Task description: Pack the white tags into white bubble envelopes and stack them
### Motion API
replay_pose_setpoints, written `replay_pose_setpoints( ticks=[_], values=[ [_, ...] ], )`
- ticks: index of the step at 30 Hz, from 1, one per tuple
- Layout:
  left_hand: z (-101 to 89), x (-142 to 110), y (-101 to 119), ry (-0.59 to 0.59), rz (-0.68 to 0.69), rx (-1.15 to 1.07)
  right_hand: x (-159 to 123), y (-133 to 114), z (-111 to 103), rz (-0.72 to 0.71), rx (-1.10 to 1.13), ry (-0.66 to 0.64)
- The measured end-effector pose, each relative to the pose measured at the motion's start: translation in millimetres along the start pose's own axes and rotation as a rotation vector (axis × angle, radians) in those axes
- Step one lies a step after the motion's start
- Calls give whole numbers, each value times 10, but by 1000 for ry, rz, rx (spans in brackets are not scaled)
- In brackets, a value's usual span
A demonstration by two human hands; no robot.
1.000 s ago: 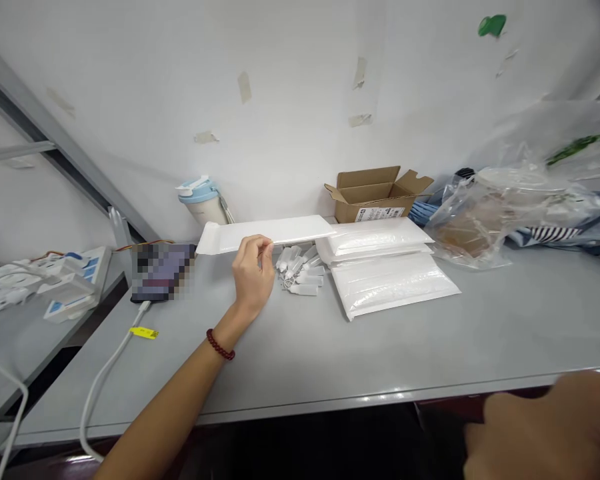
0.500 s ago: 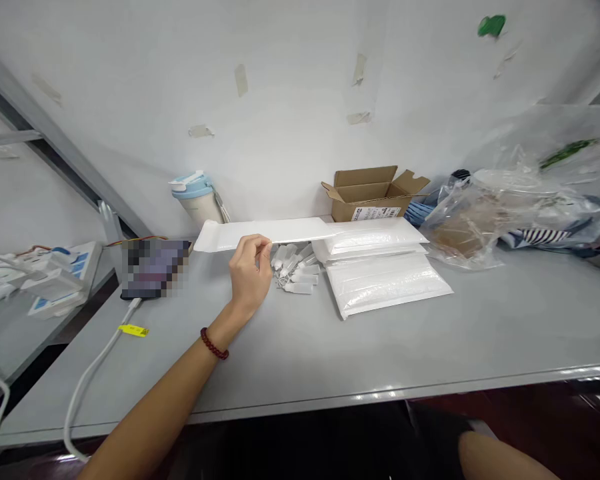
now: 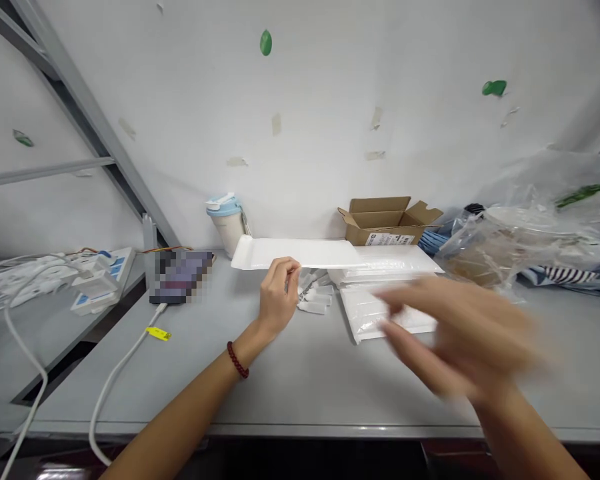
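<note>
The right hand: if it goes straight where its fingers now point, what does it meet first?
The right hand would likely meet the front white envelope first, though blur and unclear height mean it might pass above.

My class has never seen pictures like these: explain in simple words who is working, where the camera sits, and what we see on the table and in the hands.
There is no robot here, just a person working bare-handed. Every picture comes from one camera on the person's head, looking forward and down.

The left hand, with a dark red beaded bracelet, pinches the edge of a long white envelope. The right hand is blurred, thumb and fingers apart, with nothing visible in its grip.

On the grey table lie more white padded envelopes and a cluster of small pale tubes. Towards the wall are a blue-lidded cup and an open cardboard box. A device with a blurred-out screen lies on the left; clear plastic bags are on the right.
</note>
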State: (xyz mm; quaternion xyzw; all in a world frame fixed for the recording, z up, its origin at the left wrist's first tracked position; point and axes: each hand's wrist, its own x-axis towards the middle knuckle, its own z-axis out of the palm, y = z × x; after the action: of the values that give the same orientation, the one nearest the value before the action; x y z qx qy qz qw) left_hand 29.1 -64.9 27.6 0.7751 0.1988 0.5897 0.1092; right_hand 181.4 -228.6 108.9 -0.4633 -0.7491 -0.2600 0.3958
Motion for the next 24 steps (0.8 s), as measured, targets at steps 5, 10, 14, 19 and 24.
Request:
replay_pose_setpoints(
  ticks=[5,10,14,19,24],
  values=[
    [65,-88,112,-100,76,-56,17,526,697,8,-328,-408],
    [30,-115,167,-194,144,-84,-299,729,867,85,-465,-486],
    [-98,30,117,-17,-71,75,-382,745,784,163,-512,-466],
    [-176,207,-117,-1,-604,-98,-361,693,797,158,-508,-471],
    [-128,170,-194,-171,-984,-574,-367,608,815,121,-435,-524]
  ],
)
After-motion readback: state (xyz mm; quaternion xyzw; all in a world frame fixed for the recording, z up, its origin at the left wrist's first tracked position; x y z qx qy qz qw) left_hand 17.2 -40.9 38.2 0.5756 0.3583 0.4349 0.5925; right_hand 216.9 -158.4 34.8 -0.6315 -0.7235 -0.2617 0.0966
